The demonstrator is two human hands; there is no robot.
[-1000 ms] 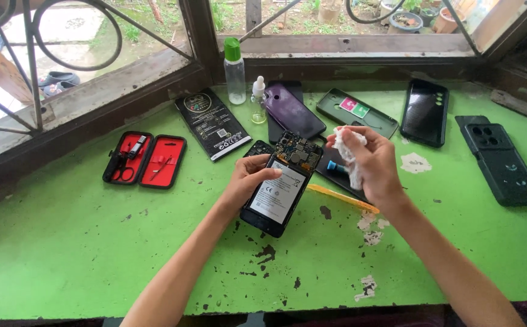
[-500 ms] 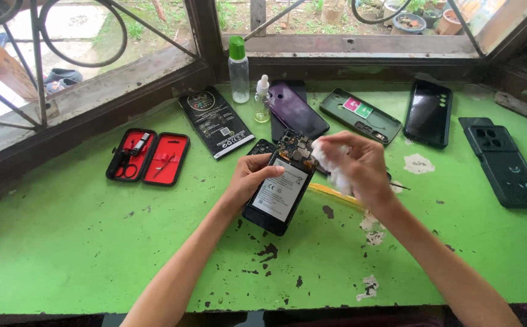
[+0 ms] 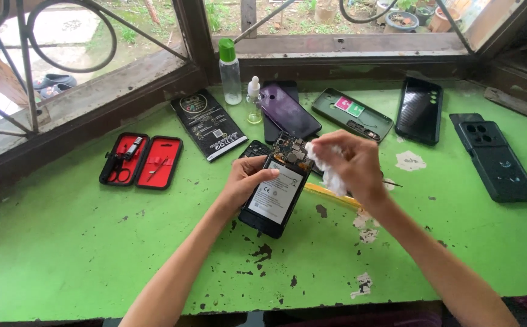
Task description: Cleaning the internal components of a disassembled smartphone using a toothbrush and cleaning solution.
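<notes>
**Opened phone wiped with a white wad at mid-table**

The right hand (image 3: 351, 166) is clenched around a small white wad (image 3: 327, 169) of tissue or cloth, pressed to the upper end of an opened phone (image 3: 275, 194) near the centre of the frame. The left hand (image 3: 245, 181) grasps that phone by its left edge, thumb laid across the face, holding it tilted on the green table (image 3: 63, 254).

The phone's back cover is already off: the battery with its white label and the circuit board at the top end are bare. The wad sits right at the board, so the cleaning looks to be under way rather than finished. Nothing shows the phone closed up again, and no loose cover lies against it, so reassembly appears to be left.

Just below the right hand a thin yellow stick (image 3: 330, 195) lies on the table. Above the phone, towards the window, a purple phone (image 3: 288, 112) rests beside a small dropper bottle (image 3: 253, 100) and a taller clear bottle with a green cap (image 3: 229, 72). A dark green back cover (image 3: 351, 115), a black phone (image 3: 420, 110) and a dark phone case (image 3: 497, 157) lie to the upper right. To the left lie a black packet (image 3: 208, 124) and an open red tool case (image 3: 141, 160). The paint is chipped across the lower part of the frame.
</notes>
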